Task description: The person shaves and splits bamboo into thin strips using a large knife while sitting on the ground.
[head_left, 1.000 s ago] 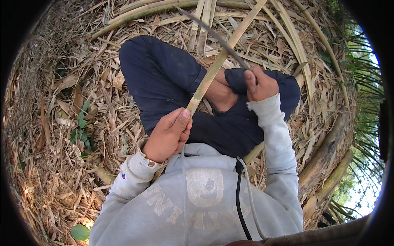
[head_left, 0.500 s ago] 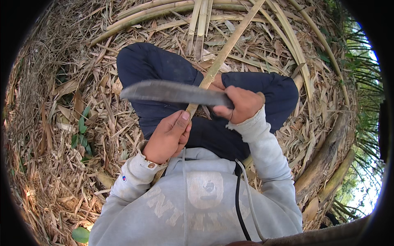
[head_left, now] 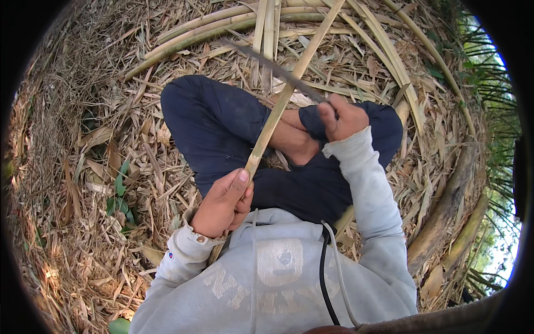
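A long split bamboo strip runs from between my legs up past the far side of the view. My left hand is closed round its near end, the thumb along the top. My right hand grips the handle of a machete, though the handle itself is hidden in my fist. Seen nearly edge-on, the dark blade crosses the strip and points to the far left. The strip is pale and flat, with a rougher patch just above my left thumb.
Dry bamboo leaves and shavings cover the ground. More bamboo strips and curved poles lie on the far side. Thick logs lie at the right. My crossed legs sit beneath the strip.
The machete has moved away from me along the strip, turning from flat-on to edge-on with its tip swung farther off. My right hand went up and right; my left shifted slightly nearer.
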Tool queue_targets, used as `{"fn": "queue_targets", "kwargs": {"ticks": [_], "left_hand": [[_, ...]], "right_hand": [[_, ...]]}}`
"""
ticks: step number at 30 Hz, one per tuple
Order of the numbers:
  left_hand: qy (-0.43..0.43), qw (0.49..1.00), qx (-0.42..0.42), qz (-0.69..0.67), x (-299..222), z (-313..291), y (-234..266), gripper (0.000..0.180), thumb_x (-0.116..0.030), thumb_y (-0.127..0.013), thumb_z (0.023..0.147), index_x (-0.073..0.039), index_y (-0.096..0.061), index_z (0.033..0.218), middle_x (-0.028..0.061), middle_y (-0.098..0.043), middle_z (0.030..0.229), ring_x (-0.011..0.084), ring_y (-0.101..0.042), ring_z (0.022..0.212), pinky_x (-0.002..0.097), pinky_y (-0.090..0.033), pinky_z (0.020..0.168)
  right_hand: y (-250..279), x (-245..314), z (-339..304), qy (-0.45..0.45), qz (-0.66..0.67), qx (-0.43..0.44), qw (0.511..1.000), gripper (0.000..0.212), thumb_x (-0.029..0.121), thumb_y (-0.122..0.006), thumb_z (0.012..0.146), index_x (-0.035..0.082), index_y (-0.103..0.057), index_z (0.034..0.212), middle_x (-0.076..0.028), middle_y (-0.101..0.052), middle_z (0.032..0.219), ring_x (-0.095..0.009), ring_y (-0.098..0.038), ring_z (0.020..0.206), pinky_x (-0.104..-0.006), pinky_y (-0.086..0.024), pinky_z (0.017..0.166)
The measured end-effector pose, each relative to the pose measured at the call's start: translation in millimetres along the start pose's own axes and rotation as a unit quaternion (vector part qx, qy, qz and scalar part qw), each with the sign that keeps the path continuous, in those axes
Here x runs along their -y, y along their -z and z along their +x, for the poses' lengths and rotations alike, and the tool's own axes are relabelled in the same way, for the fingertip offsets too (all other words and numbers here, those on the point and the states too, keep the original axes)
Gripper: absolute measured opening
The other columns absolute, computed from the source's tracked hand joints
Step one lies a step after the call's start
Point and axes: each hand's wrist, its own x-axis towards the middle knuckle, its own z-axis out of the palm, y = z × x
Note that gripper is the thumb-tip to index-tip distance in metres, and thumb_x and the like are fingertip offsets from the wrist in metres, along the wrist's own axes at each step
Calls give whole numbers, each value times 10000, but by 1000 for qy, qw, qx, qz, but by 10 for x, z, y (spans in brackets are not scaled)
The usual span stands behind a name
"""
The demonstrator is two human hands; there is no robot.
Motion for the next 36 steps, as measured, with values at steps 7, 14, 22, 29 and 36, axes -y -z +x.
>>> {"fn": "queue_targets", "kwargs": {"ticks": [7,14,22,29,36], "left_hand": [[-48,995,-28,79,-15,16,-82,379,-394,-370,1059,-93,-438,840,-44,-349,565,37,-254,402,218,-220,358],[-31,997,-11,77,-43,-130,-38,362,-399,-372,1056,-103,-416,852,-35,-334,597,38,-228,394,223,-189,346],[-21,994,29,106,60,-256,2,353,-382,-340,1064,-90,-415,881,-20,-352,595,55,-274,398,229,-242,351],[-47,991,10,127,99,-320,27,355,-347,-358,1066,-78,-436,848,-24,-390,572,52,-330,399,221,-285,369],[-46,988,6,149,-66,-381,196,334,-347,-344,1069,-91,-420,868,-32,-347,579,49,-292,399,225,-252,360]], "right_hand": [[78,160,56,195,20,-6,981,537,629,-613,830,96,-605,763,-74,-583,601,-267,-612,530,-371,-464,461],[139,31,237,97,-41,-70,992,519,589,-564,890,89,-597,757,-102,-572,601,-309,-593,528,-398,-459,482],[365,300,173,195,-48,-7,980,482,548,-613,880,78,-580,778,-133,-571,616,-340,-604,568,-408,-467,498],[221,-11,197,61,52,-38,996,482,537,-561,928,77,-570,785,-139,-570,606,-353,-585,538,-413,-454,487],[210,-603,591,-75,13,-110,991,625,624,-410,961,61,-584,755,-162,-568,572,-402,-601,589,-458,-477,540]]}}
